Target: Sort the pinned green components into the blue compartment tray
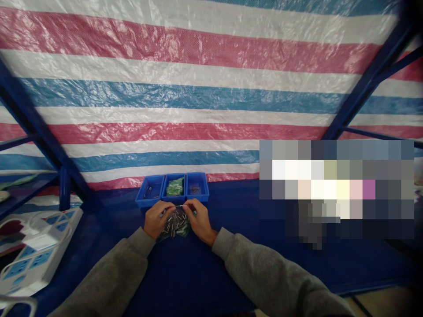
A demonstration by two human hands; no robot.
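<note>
Between the fingertips of my left hand and my right hand is a thin, light metal piece, too small to name exactly. Both hands are closed in a pinch, one at each end of it. Just below lies a clear plastic bag full of small dark and silvery metal pieces, with some green showing. Three blue bins stand side by side beyond my hands. The left one has a few thin metal pieces, the middle one a green packet, the right one small pieces I cannot make out.
A blue tabletop spreads under my arms. At the left lies a white power strip with a plug and cables. Behind the bins hangs a striped plastic sheet, framed by blue metal posts. A blurred-out area covers the right side.
</note>
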